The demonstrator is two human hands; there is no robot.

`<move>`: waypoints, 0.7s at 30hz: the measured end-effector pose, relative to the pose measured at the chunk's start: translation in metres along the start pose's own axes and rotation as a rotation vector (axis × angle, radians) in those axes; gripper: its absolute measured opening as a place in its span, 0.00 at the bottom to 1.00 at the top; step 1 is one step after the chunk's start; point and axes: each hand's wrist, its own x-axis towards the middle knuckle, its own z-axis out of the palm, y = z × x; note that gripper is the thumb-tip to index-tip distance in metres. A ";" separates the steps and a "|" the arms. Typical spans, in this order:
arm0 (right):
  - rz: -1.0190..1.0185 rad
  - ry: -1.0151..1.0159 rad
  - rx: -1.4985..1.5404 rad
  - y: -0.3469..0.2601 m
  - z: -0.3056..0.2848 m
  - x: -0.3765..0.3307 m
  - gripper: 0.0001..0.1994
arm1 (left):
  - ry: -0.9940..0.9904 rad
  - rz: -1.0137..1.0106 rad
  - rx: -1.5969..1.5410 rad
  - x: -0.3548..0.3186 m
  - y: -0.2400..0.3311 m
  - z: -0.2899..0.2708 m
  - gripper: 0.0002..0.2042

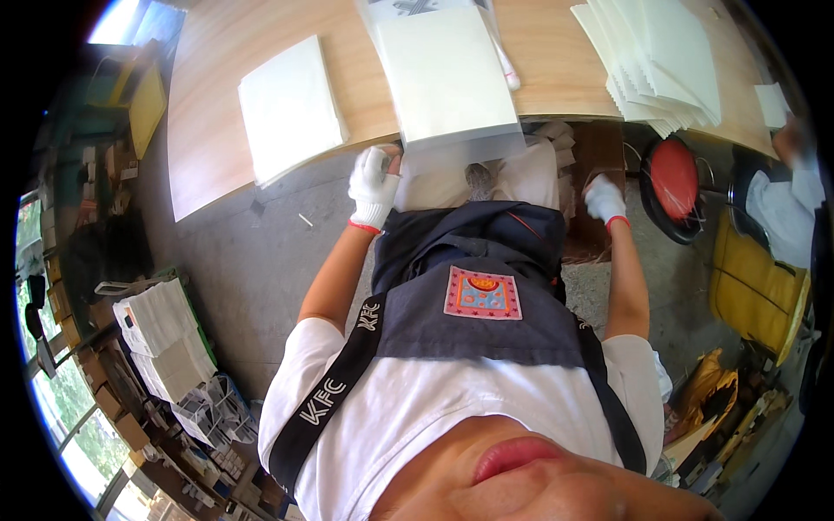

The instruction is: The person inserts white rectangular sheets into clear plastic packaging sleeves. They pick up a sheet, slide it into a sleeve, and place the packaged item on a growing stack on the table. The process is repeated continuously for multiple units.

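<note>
Where the clear plastic bag (465,151) overhangs the worktop (207,122), the gloved left hand (374,184) curls beside the bag's near-left corner, the gloved right hand (603,199) well to its right; whether either grips anything, I cannot tell. Cream sheets (447,76) lie in or on the bag.

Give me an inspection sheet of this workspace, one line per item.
Surface: wood-grained table, bearing pale sheets.
Job's things: middle stack of pale sheets; clear plastic film shows past its near end, overhanging the table edge.
Clutter: left stack, slightly uneven; fanned pile at the right; slim white object beside the middle stack.
Left hand: white-gloved, at the film's near-left corner; grip unclear.
Right hand: white-gloved, blurred, off the tabletop; grip unclear.
Cables: nothing seen clearly.
Surroundings: red-seated stool at the right; white bundles at the left.
</note>
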 end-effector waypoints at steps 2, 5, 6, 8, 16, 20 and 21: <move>-0.262 -0.002 -0.489 -0.013 0.005 -0.018 0.10 | 0.117 0.415 0.355 0.018 0.013 -0.001 0.08; -0.535 0.213 -0.200 -0.109 0.001 -0.033 0.15 | 0.103 0.478 0.319 0.025 0.018 0.010 0.11; -0.741 0.323 -0.091 -0.133 0.003 -0.036 0.16 | 0.086 0.504 0.283 0.028 0.020 0.011 0.11; -1.182 0.565 -0.179 -0.194 -0.004 -0.051 0.14 | 0.053 0.554 0.217 0.034 0.021 0.010 0.12; -0.643 0.206 0.676 -0.203 0.068 -0.038 0.08 | 0.064 -0.563 -0.387 -0.001 0.002 0.026 0.12; -0.227 -0.015 0.985 -0.206 0.073 -0.041 0.11 | 0.406 -0.813 -0.895 -0.013 -0.009 0.050 0.11; -0.191 -0.039 1.018 -0.202 0.064 -0.043 0.12 | 0.273 -0.951 -0.992 0.000 0.022 0.033 0.10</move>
